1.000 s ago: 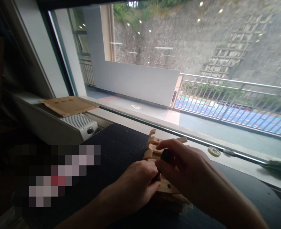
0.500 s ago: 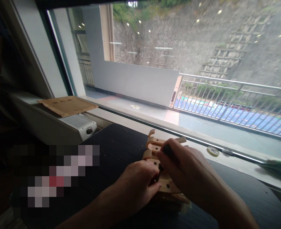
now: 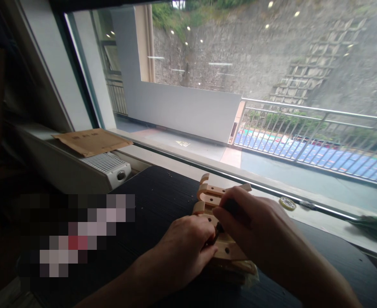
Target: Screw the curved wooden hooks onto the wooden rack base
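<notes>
A pale wooden piece (image 3: 212, 199) with curled ends and dark round holes lies on the black tabletop. My right hand (image 3: 255, 214) is closed around the dark handle of a screwdriver (image 3: 231, 206), whose shaft slants down toward my left fingers. Curled on the wood, my left hand (image 3: 188, 239) has thumb and forefinger drawn together by the tool's lower end. What these fingers grip, and the tool's tip, are hidden. A nearer wooden strip (image 3: 228, 251) with a hole shows below the hands, above some crinkled clear plastic (image 3: 251, 276).
The black table (image 3: 163, 192) reaches to the window sill. On the sill lie a yellowish tape roll (image 3: 287, 203) and a green item (image 3: 374, 226) at the right. A brown envelope (image 3: 92, 141) rests on a white vented unit (image 3: 118, 173). A blurred-out patch covers the left.
My right hand and the screwdriver handle have shifted slightly, the handle turning a little. My left hand stays at the same spot on the wood. The whole view has drifted very slightly.
</notes>
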Available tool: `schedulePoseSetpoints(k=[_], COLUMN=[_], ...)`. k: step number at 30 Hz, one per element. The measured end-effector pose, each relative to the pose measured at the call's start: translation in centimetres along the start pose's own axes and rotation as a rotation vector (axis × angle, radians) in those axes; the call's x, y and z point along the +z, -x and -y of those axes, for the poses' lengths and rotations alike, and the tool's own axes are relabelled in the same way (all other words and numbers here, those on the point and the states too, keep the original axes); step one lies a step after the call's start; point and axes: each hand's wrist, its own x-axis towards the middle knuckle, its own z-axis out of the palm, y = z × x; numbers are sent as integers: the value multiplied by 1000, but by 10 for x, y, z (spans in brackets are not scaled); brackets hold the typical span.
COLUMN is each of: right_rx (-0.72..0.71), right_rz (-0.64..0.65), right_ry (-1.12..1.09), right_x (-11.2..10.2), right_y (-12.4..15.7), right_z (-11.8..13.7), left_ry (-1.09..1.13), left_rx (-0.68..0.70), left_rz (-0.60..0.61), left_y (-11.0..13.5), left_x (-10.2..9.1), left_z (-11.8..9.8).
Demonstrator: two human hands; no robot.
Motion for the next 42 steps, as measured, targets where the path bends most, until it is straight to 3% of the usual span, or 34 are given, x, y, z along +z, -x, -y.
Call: schedulePoseSetpoints(k=[6, 13, 19, 27, 33, 42], right_rx=[30, -84, -8, -93, 3, -41], right_rz=[-71, -13, -55, -5, -59, -20], right_ry=[45, -48, 15, -53, -1, -46], right_x=[5, 3, 4, -1, 5, 2], right_y=[-4, 0, -3, 4, -1, 3], right_z=[-5, 6, 4, 9, 3, 6], left_ry=[-27, 31, 24, 50, -7, 38], left_rx=[-28, -42, -36, -1, -30, -37], left_rz=[-4, 18, 20, 14, 5, 20], left_y=[-1, 1, -1, 0, -1, 0], left_x=[-1, -5, -3, -4, -3, -5], left_z=[-1, -4, -2, -4, -3, -4])
